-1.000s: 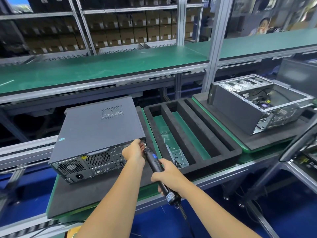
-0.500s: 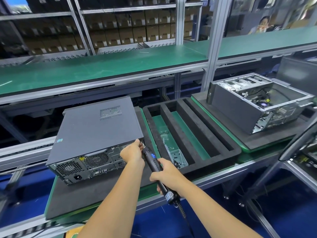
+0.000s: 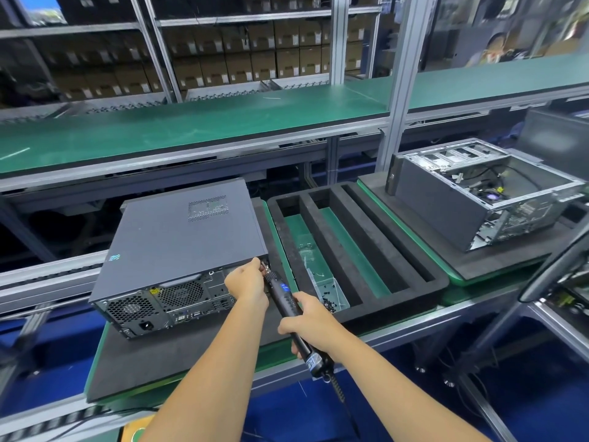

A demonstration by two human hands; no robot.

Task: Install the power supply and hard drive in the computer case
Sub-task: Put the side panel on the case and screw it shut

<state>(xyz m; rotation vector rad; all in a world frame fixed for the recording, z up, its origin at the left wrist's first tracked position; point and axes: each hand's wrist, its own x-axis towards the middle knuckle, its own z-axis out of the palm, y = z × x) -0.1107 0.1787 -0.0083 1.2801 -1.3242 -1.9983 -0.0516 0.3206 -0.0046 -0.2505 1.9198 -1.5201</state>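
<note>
A closed dark grey computer case [image 3: 181,237] lies on its side on a black foam pad [image 3: 165,355], rear panel with fans and ports facing me. My right hand [image 3: 307,320] grips a black electric screwdriver [image 3: 288,303], its tip at the case's upper right rear corner. My left hand [image 3: 247,283] pinches at the driver's tip against that corner; what its fingers hold is hidden. A second case [image 3: 484,189], open at the top with cables and drive bays showing, sits on another foam pad at the right.
Between the two cases lies a black foam tray [image 3: 392,250] with long slots; a clear box of small screws [image 3: 330,296] sits in its left slot. A green shelf [image 3: 223,122] runs behind, an upright post [image 3: 398,81] stands on it, and a grey stand [image 3: 554,266] leans at the right.
Both hands and the screwdriver stay at the case's rear corner; only the view has shifted slightly.
</note>
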